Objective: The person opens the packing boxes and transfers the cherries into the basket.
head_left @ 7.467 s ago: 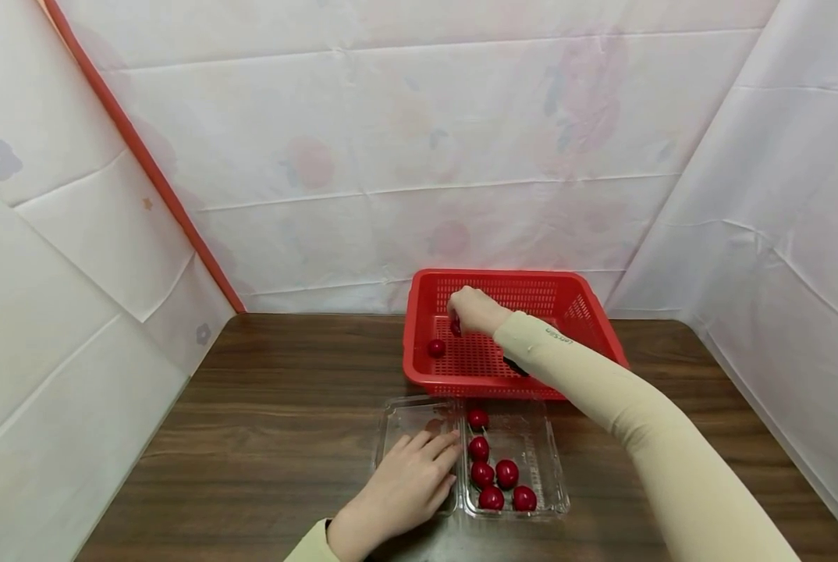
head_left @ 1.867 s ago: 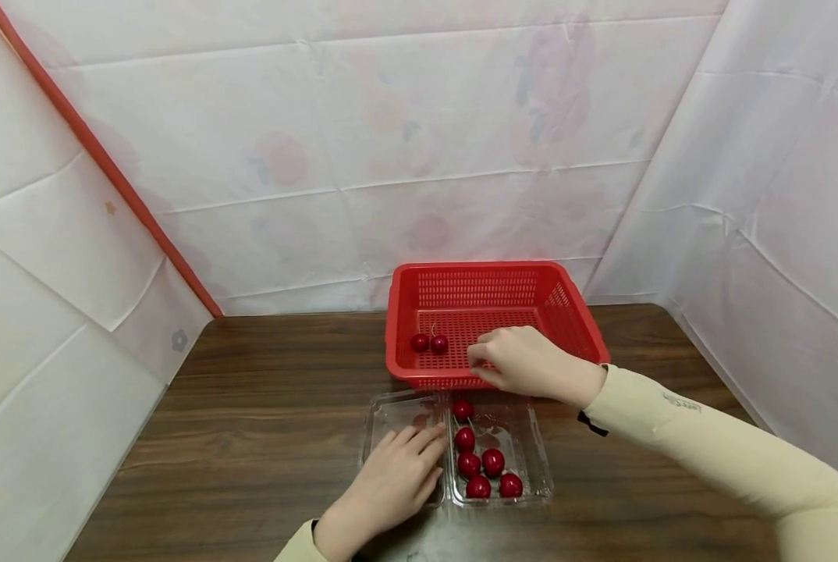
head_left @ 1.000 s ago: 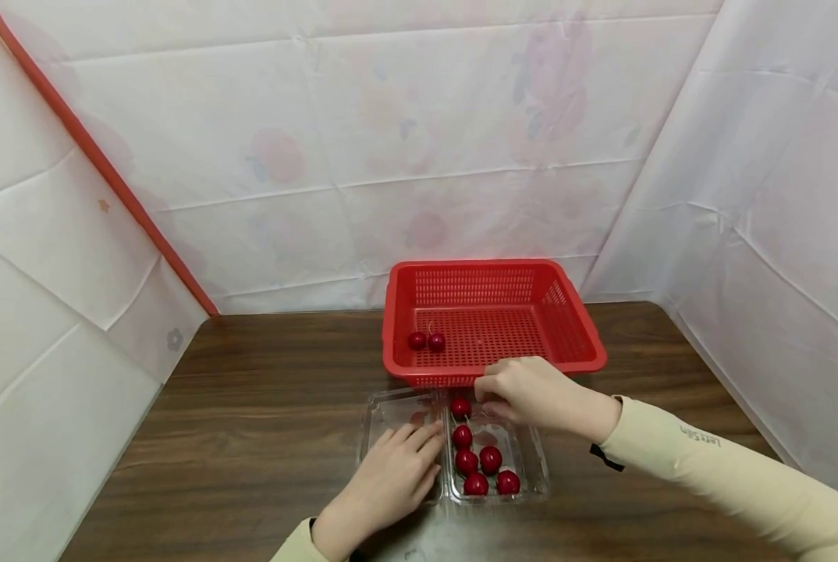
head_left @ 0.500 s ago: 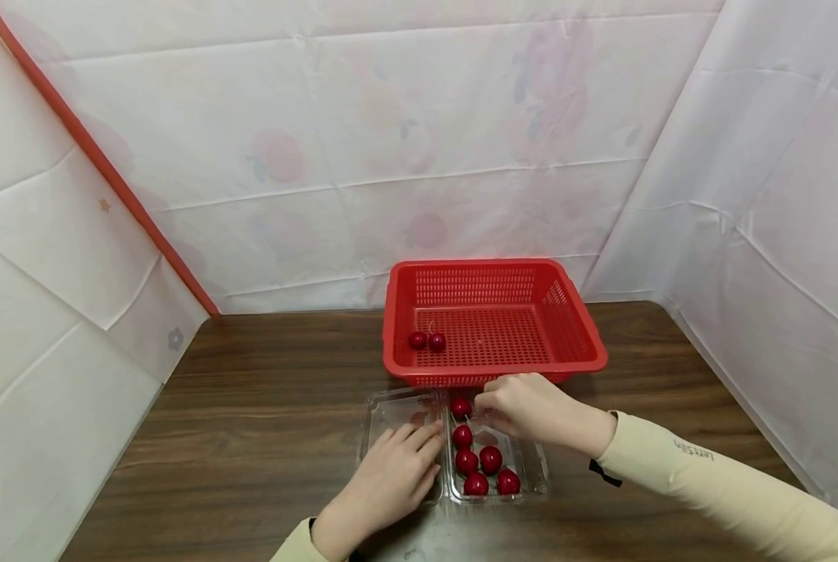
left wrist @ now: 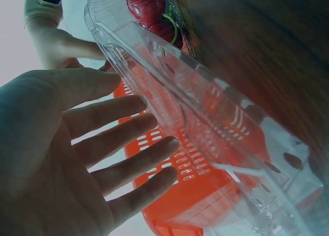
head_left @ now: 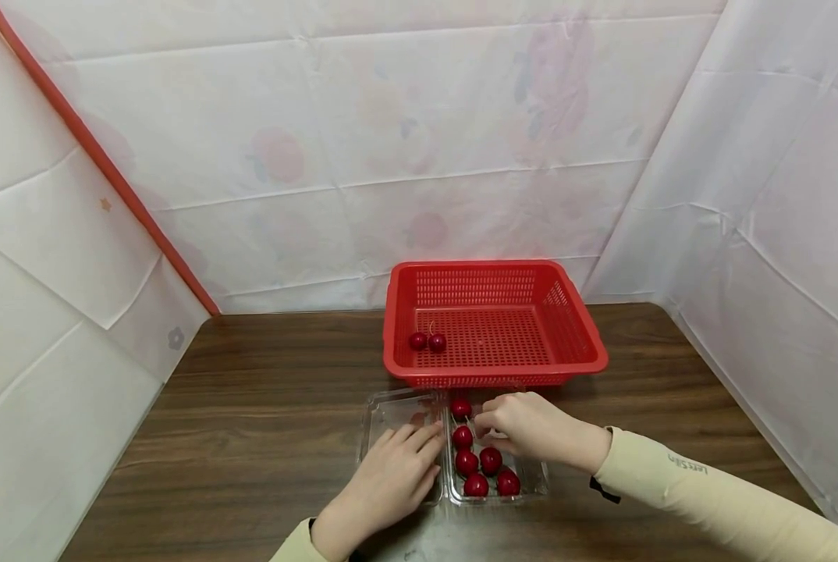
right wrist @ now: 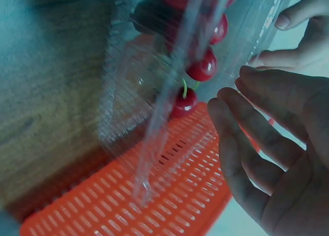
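Note:
My left hand [head_left: 387, 476] lies over the lid half [head_left: 389, 412] of a clear plastic clamshell box, fingers nearly straight. In the left wrist view its fingertips are right at the plastic edge. Several dark red cherries [head_left: 491, 460] sit in the other half [head_left: 534, 478], mostly along its left side and near end. Over that half's right side hovers my right hand [head_left: 531, 425], fingers loosely bent beside the upper cherries. The right wrist view shows nothing between the fingers, and a stemmed cherry [right wrist: 201, 65] beyond the fingertips.
A red slotted basket [head_left: 503, 370] stands just behind the clamshell, with two cherries [head_left: 436, 343] at its left front. Both stand on a dark wooden table [head_left: 271, 390]. Pale printed sheeting [head_left: 335, 156] encloses the back and sides.
My right hand has come from the basket to above the clamshell, then moved slightly nearer. The basket holds two cherries, one of which my right hand held earlier. The left hand has stayed put.

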{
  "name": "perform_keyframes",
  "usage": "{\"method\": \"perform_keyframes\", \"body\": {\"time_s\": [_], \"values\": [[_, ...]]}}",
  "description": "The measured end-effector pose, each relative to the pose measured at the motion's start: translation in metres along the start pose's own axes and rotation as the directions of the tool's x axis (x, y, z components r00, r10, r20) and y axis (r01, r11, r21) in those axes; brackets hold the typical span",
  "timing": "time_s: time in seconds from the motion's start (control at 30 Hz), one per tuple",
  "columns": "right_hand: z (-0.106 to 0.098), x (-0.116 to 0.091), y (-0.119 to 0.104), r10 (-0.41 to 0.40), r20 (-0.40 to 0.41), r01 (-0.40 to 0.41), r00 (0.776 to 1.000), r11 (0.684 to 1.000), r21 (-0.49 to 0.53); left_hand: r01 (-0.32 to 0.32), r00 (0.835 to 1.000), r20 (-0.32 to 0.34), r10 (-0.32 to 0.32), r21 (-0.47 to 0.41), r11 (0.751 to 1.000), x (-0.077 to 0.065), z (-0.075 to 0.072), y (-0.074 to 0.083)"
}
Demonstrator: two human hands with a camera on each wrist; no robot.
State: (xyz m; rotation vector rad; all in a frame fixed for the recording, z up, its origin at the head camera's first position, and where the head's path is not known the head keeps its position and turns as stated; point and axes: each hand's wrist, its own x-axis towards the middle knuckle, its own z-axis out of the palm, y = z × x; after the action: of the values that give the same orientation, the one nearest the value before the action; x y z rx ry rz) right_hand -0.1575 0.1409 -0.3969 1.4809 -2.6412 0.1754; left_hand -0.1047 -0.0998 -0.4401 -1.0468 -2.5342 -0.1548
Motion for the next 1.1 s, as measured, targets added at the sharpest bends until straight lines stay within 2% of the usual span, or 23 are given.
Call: {"method": "perform_keyframes", "body": {"time_s": [0.2,0.33,0.53,0.83,1.1], "values": [[0.007,-0.004,-0.003,-0.007,0.072,0.006,0.997,1.0,0.018,0.009,1.0,0.017,-0.009,-0.003,1.0,0.0,-0.001,0.0],[0.012,-0.005,-0.004,-0.029,0.089,0.028,0.996,1.0,0.007,0.015,1.0,0.027,-0.015,-0.006,1.0,0.0,-0.001,0.0],[0.019,-0.009,-0.007,-0.034,0.074,0.034,0.997,0.999,0.003,0.013,1.0,0.019,-0.013,-0.012,1.0,0.0,-0.002,0.001],[0.026,-0.015,-0.008,-0.067,0.01,0.067,0.998,0.998,-0.021,0.01,1.0,0.014,-0.01,-0.01,1.0,0.0,-0.001,0.001],[0.027,-0.017,-0.007,-0.053,0.013,0.054,0.998,0.998,-0.013,0.001,1.0,-0.011,-0.001,-0.007,1.0,0.0,0.0,0.001]]}}
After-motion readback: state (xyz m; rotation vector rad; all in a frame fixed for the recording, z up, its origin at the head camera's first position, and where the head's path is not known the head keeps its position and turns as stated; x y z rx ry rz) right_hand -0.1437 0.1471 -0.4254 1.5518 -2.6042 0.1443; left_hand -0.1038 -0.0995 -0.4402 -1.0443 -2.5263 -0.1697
